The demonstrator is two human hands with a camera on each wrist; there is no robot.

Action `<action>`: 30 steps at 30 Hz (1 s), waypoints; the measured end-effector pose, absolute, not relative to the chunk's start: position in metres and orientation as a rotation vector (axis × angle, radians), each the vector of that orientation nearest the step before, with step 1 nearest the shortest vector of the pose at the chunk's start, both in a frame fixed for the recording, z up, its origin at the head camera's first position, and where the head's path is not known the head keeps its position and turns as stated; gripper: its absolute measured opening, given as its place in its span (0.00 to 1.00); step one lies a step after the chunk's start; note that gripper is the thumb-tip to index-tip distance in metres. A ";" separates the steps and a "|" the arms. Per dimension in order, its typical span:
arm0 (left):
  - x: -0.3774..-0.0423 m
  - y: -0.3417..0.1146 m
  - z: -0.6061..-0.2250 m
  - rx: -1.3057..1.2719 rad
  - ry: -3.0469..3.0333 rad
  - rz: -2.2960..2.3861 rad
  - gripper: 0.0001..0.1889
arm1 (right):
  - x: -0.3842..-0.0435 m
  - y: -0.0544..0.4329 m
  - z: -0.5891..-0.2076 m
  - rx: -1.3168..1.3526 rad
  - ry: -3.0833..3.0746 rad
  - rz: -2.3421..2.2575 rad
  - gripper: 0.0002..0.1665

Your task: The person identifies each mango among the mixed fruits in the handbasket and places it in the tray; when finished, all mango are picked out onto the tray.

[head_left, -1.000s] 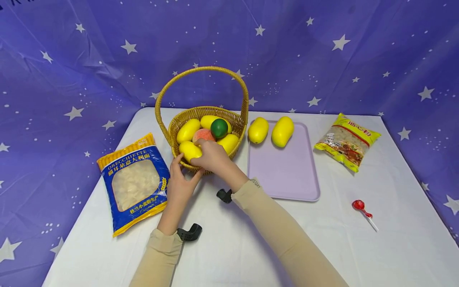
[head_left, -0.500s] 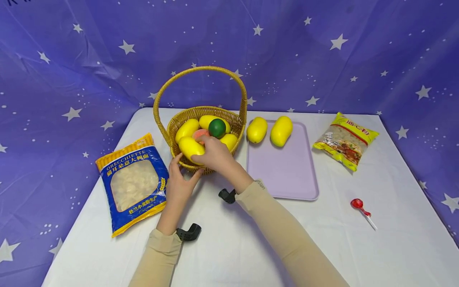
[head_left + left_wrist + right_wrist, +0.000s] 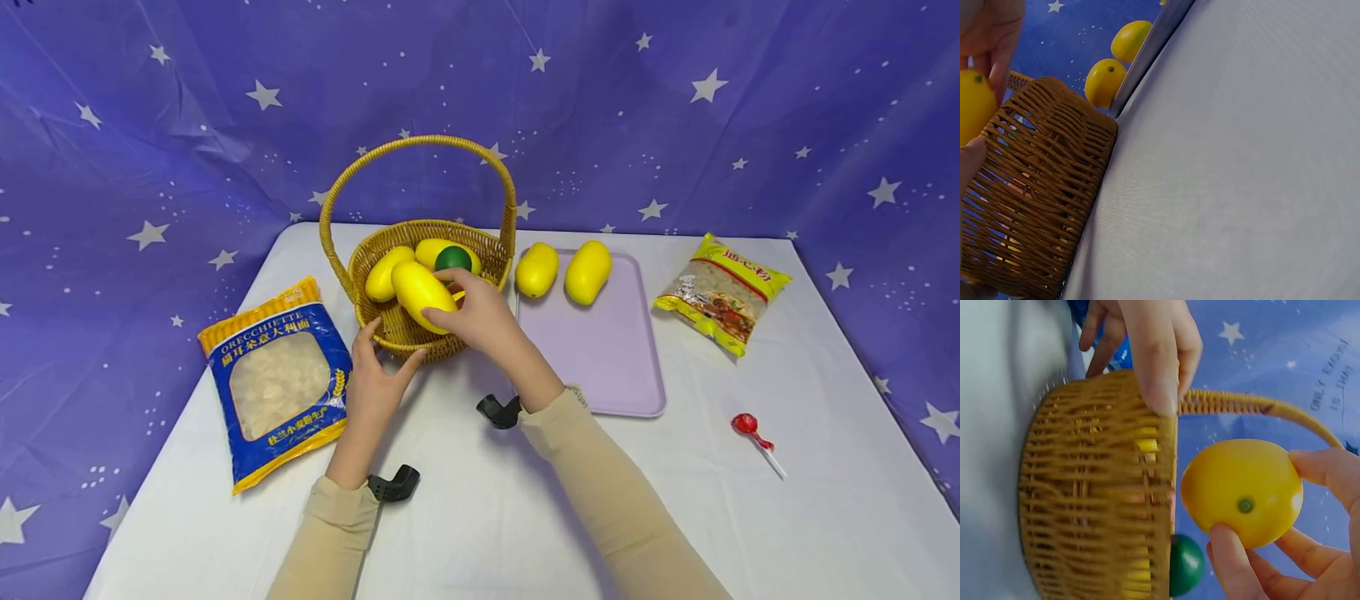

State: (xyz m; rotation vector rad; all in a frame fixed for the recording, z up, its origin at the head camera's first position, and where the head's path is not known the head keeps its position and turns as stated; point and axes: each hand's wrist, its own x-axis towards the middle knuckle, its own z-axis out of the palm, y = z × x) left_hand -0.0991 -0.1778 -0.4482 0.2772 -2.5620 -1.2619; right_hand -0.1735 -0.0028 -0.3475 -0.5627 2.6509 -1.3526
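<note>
My right hand (image 3: 491,317) pinches a yellow mango (image 3: 418,292) between thumb and fingers, above the wicker basket (image 3: 442,346). The right wrist view shows this mango (image 3: 1241,487) beyond the basket's rim, its stem end facing the camera. My left hand (image 3: 375,383) grips the near left side of the basket, fingertips over the rim and thumb against the outside. Inside lie more yellow mangoes (image 3: 386,273) and a round green fruit (image 3: 453,259). The held mango and right hand hide the peach in the head view.
Two mangoes (image 3: 588,272) lie at the far end of a lilac tray (image 3: 592,358) right of the basket. A blue pasta bag (image 3: 281,387) is on the left. Rightward are a yellow food packet (image 3: 722,296) and a red lollipop (image 3: 746,424). The basket's tall handle (image 3: 438,139) arches over it.
The right hand has lifted the mango from the basket's near left part, up and to the right, over the other fruit. The left hand has stayed at the rim.
</note>
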 end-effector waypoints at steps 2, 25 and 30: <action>-0.099 -0.178 -0.449 0.276 -2.557 -1.260 0.47 | -0.174 0.005 -0.348 -0.541 2.650 -1.394 0.35; -0.102 -0.179 -0.451 0.291 -2.572 -1.273 0.47 | -0.187 0.104 -0.364 -0.069 2.342 -1.989 0.34; -0.101 -0.179 -0.450 0.297 -2.578 -1.280 0.47 | -0.191 0.124 -0.369 -0.003 2.401 -2.028 0.35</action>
